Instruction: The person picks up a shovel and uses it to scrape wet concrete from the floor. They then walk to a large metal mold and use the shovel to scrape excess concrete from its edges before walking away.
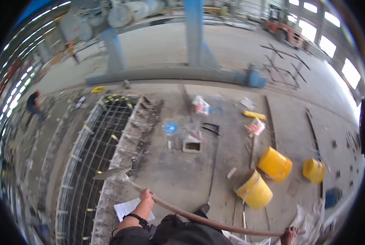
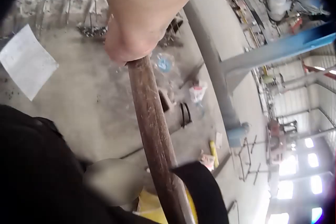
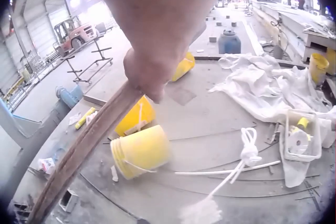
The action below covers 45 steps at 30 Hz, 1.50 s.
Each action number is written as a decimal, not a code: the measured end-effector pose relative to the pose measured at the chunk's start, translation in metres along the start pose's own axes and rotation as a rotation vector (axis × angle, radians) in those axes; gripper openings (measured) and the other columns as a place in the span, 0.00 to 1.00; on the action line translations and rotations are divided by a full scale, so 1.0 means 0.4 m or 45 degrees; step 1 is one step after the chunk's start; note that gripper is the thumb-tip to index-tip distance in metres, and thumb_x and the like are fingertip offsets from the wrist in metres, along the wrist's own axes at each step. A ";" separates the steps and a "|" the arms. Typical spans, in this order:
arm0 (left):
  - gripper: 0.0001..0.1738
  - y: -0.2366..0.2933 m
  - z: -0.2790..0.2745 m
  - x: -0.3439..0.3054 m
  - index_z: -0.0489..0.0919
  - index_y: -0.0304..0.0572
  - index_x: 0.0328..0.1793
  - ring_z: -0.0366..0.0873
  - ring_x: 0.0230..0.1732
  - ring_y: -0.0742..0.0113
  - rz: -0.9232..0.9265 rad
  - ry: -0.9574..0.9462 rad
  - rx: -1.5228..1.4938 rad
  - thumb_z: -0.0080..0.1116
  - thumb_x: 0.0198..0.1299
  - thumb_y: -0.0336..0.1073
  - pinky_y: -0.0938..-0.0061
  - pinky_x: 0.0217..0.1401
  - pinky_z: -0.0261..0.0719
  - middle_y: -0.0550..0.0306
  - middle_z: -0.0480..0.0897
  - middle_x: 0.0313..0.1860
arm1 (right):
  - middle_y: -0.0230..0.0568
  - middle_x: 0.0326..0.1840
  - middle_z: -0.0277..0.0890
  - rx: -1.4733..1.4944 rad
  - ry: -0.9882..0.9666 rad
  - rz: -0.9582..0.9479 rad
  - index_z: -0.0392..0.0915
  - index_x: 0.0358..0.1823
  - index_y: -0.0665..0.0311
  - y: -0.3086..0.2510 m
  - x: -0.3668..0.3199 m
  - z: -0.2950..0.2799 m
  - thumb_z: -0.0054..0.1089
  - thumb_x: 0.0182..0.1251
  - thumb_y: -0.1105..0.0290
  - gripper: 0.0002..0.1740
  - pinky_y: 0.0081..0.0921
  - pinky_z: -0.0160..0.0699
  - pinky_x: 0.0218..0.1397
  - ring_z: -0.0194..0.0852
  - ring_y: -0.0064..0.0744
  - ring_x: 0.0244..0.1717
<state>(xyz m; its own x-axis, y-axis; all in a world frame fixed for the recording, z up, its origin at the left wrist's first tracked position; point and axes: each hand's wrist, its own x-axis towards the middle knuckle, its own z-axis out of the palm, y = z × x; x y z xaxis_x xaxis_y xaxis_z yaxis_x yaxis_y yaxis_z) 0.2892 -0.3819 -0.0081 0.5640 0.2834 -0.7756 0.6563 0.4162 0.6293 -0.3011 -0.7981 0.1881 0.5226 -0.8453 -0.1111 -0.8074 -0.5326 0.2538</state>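
Both hands hold a long-handled shovel [image 1: 215, 223] across the front of the body. My left hand [image 1: 146, 197] grips the wooden shaft near the blade [image 1: 107, 173], which hangs over the edge of the rebar-filled mould [image 1: 90, 141]. At the far right, my right hand [image 1: 289, 235] is wrapped round the shaft close to its end. The left wrist view shows the left hand [image 2: 128, 43] closed on the brown shaft [image 2: 152, 124]. In the right wrist view, the right hand [image 3: 149, 74] grips the same shaft [image 3: 86, 140].
Yellow buckets [image 1: 254, 190] lie tipped on the floor to the right. A white paper sheet [image 1: 129, 209] lies near the mould. Ahead are a small square box [image 1: 192, 146], a blue beam [image 1: 174, 74] and a forklift [image 1: 284, 30]. A person [image 1: 34, 106] bends at the left.
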 end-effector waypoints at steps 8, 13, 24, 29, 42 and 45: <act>0.13 0.104 0.081 0.062 0.73 0.35 0.35 0.75 0.32 0.56 0.140 0.522 -0.035 0.52 0.45 0.36 0.64 0.31 0.73 0.46 0.76 0.32 | 0.49 0.37 0.65 0.064 0.531 -0.197 0.71 0.28 0.65 -0.120 0.768 -0.254 0.48 0.39 0.76 0.10 0.46 0.37 0.66 0.59 0.47 0.49; 0.11 0.050 0.220 0.111 0.72 0.38 0.33 0.74 0.33 0.57 -0.055 0.546 -0.049 0.51 0.46 0.38 0.66 0.33 0.73 0.50 0.75 0.31 | 0.51 0.41 0.64 0.063 0.498 -0.255 0.68 0.31 0.67 -0.160 1.255 -0.375 0.45 0.43 0.78 0.10 0.44 0.51 0.59 0.59 0.51 0.48; 0.10 0.076 0.946 0.237 0.67 0.48 0.26 0.69 0.26 0.65 -0.111 0.221 -0.056 0.49 0.47 0.43 0.70 0.31 0.72 0.62 0.70 0.24 | 0.46 0.33 0.63 0.093 0.514 -0.123 0.64 0.28 0.62 -0.347 1.856 -0.793 0.48 0.43 0.83 0.10 0.41 0.66 0.31 0.67 0.53 0.33; 0.13 0.103 1.397 0.184 0.63 0.47 0.20 0.64 0.20 0.65 -0.197 0.071 -0.319 0.45 0.52 0.44 0.70 0.29 0.67 0.60 0.67 0.17 | 0.47 0.36 0.63 0.104 0.496 -0.036 0.64 0.31 0.63 -0.312 2.111 -0.752 0.46 0.43 0.85 0.12 0.41 0.66 0.33 0.67 0.53 0.35; 0.17 0.132 2.511 0.068 0.67 0.42 0.39 0.74 0.34 0.55 -0.353 -0.343 -0.043 0.49 0.52 0.47 0.60 0.43 0.72 0.53 0.74 0.31 | 0.47 0.46 0.61 0.202 0.428 0.328 0.64 0.43 0.60 0.078 2.869 -0.588 0.45 0.44 0.86 0.22 0.39 0.68 0.41 0.66 0.53 0.43; 0.17 0.153 2.788 0.025 0.67 0.41 0.39 0.74 0.41 0.57 -0.466 -0.615 0.097 0.48 0.53 0.47 0.62 0.43 0.74 0.56 0.75 0.35 | 0.48 0.47 0.60 0.153 0.417 0.511 0.64 0.43 0.60 0.153 2.975 -0.612 0.51 0.41 0.85 0.24 0.38 0.69 0.42 0.67 0.51 0.43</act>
<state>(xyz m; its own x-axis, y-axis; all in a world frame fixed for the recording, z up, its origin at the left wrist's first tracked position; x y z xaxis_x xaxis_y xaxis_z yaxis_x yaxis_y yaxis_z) 0.8940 -1.3171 0.0770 0.4467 -0.2975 -0.8438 0.8744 0.3447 0.3414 0.3384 -1.8262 0.3066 0.2086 -0.9361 0.2831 -0.9771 -0.1873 0.1006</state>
